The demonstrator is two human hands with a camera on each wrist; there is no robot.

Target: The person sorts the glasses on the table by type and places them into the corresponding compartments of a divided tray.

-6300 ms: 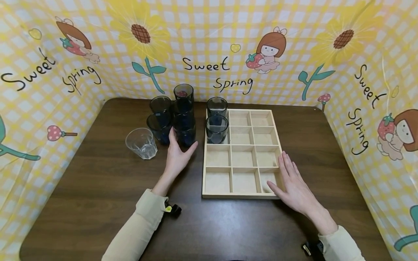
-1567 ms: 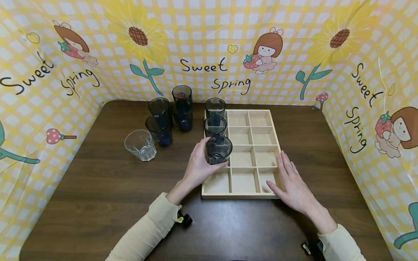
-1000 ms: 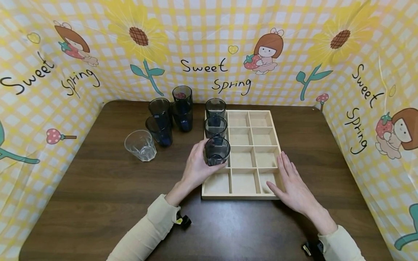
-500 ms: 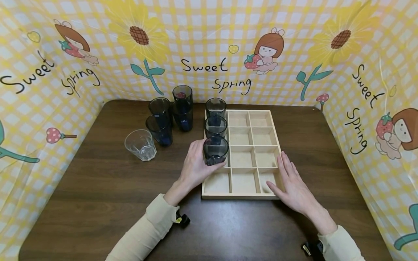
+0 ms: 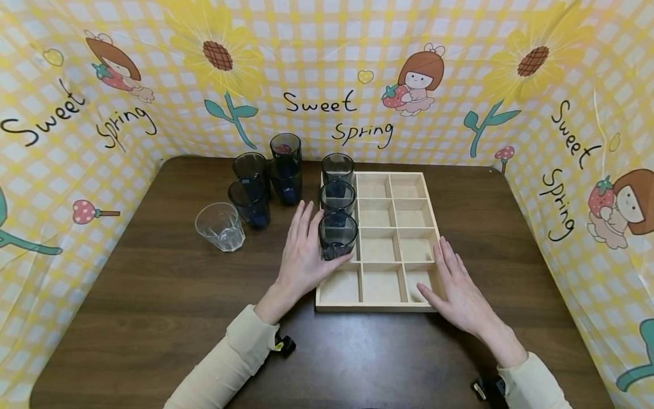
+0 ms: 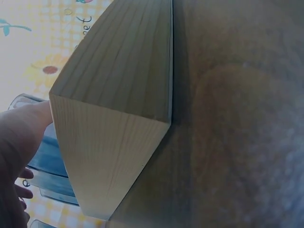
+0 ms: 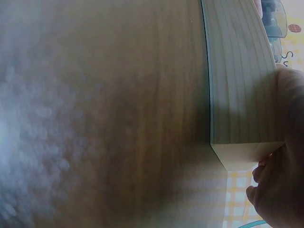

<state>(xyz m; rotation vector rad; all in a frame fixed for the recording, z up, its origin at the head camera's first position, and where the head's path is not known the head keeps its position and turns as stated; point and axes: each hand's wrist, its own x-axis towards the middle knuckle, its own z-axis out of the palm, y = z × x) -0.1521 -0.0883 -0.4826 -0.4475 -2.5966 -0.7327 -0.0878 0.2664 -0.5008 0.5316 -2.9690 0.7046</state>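
A dark tinted glass [image 5: 338, 236] stands upright in the third compartment from the back of the left column of a wooden divided tray [image 5: 375, 307]. My left hand [image 5: 301, 255] is beside it, fingers straightened away from its left side, thumb near its front; whether the thumb still touches it I cannot tell. Behind it, two more dark glasses, a nearer one [image 5: 337, 196] and a farther one [image 5: 338, 165], stand in the same column. My right hand [image 5: 462, 292] rests on the tray's front right corner, fingers straight along its outer side, as the right wrist view also shows.
Left of the tray several dark glasses [image 5: 250, 204] stand close together on the brown table [image 5: 168, 318]. A clear glass [image 5: 221, 227] stands in front of them. A yellow checked cloth [image 5: 327, 68] encloses the table at the back and sides.
My left hand has brought one dark glass from the group to the left into the tray. In the last half second its fingers have straightened off the glass. The right hand has stayed put.
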